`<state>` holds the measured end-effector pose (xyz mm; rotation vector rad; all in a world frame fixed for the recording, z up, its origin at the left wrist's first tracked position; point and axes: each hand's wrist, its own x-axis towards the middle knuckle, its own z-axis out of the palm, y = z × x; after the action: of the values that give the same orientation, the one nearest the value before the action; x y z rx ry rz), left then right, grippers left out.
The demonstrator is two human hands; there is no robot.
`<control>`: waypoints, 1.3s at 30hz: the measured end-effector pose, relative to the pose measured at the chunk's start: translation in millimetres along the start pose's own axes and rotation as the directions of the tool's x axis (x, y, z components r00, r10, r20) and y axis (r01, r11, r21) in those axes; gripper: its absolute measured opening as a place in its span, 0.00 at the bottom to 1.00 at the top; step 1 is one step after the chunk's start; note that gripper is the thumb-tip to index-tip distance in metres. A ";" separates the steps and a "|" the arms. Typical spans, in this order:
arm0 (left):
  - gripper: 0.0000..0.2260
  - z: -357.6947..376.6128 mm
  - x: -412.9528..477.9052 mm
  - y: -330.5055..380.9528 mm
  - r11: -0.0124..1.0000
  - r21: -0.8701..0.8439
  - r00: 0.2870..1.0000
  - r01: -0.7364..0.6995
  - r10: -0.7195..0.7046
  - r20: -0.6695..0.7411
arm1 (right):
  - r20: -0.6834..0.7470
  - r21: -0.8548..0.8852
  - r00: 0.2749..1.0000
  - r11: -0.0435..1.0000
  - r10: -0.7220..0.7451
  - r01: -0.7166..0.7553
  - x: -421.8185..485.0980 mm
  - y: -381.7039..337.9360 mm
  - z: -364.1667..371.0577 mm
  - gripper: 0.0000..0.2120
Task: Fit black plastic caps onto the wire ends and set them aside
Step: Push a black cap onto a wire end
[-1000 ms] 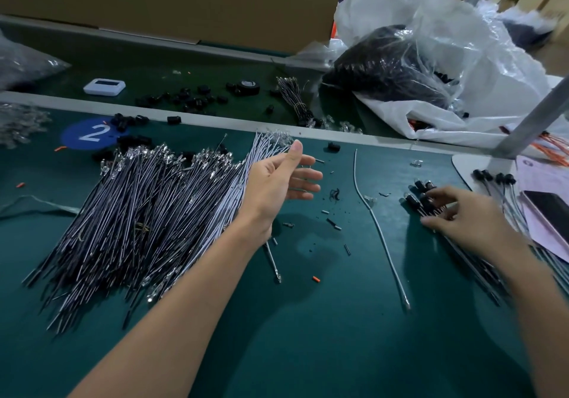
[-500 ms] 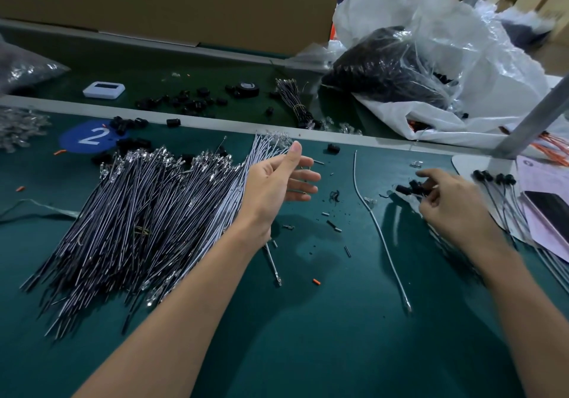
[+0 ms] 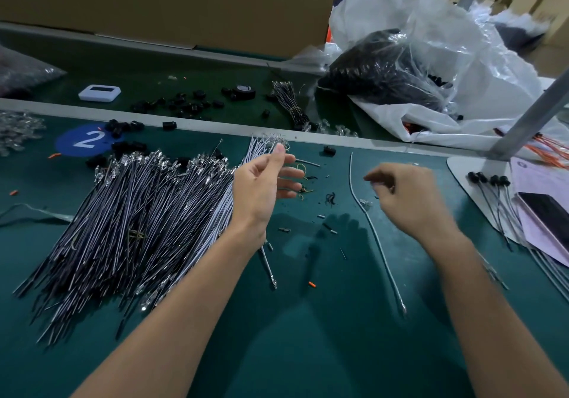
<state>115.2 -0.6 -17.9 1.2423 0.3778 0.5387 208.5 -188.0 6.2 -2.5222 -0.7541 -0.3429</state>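
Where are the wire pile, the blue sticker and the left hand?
wire pile (image 3: pixel 138 225): head view, middle of the heap.
blue sticker (image 3: pixel 87 139): head view, on the digit 2.
left hand (image 3: pixel 260 188): head view, on the palm.

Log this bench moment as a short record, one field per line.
left hand: open, palm sideways, beside wire pile
right hand: fingers curled, blurred; contents unclear
lone wire: flat on green mat, between hands
capped wires: far right, set aside
loose caps: scattered beyond the rail
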 end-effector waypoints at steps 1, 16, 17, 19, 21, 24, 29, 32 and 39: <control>0.14 0.2 -0.4 1.9 1.000 0.002 0.999 -0.015 0.015 -0.038 | 0.026 0.034 1.000 0.999 0.016 -0.017 1.3 -9.7 6.2 0.12; 0.12 -20.7 9.6 19.7 0.989 -0.107 0.901 -0.107 0.050 -0.431 | 0.389 0.008 0.898 0.976 -0.205 0.219 -35.1 -112.9 64.4 0.12; 0.11 -22.2 11.1 19.0 0.989 -0.108 0.895 -0.102 0.044 -0.444 | 0.386 0.025 0.900 0.977 -0.203 0.210 -34.9 -111.8 65.0 0.10; 0.11 -24.3 13.3 17.4 0.990 -0.113 0.886 -0.089 0.027 -0.463 | 0.396 0.062 0.900 0.983 -0.184 0.174 -33.9 -108.8 64.2 0.07; 0.10 -25.2 14.4 16.2 0.990 -0.113 0.881 -0.081 0.018 -0.472 | 0.400 0.122 0.905 0.987 -0.142 0.101 -32.1 -104.3 60.7 0.05; 0.09 -25.6 15.6 15.0 0.994 -0.084 0.876 -0.072 0.022 -0.481 | 0.369 0.236 0.926 0.972 -0.074 -0.017 -25.9 -91.5 55.2 0.07; 0.07 -21.4 14.9 11.9 0.999 -0.042 0.898 -0.028 0.007 -0.439 | 0.329 0.288 0.944 0.955 -0.036 -0.064 -23.1 -82.3 57.4 0.07; 0.06 -20.8 14.4 12.1 0.999 -0.014 0.893 -0.048 0.037 -0.448 | 0.247 0.197 0.967 0.980 -0.057 0.007 -26.3 -90.6 63.9 0.10; 0.06 -18.8 13.7 9.3 0.995 0.072 0.893 -0.068 0.093 -0.441 | 0.218 0.102 0.968 0.990 -0.122 0.101 -28.5 -99.6 72.8 0.05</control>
<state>114.4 24.2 -14.1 1.1852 0.7322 0.8944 135.8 -90.5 -28.8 -2.4643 -0.9783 -0.0591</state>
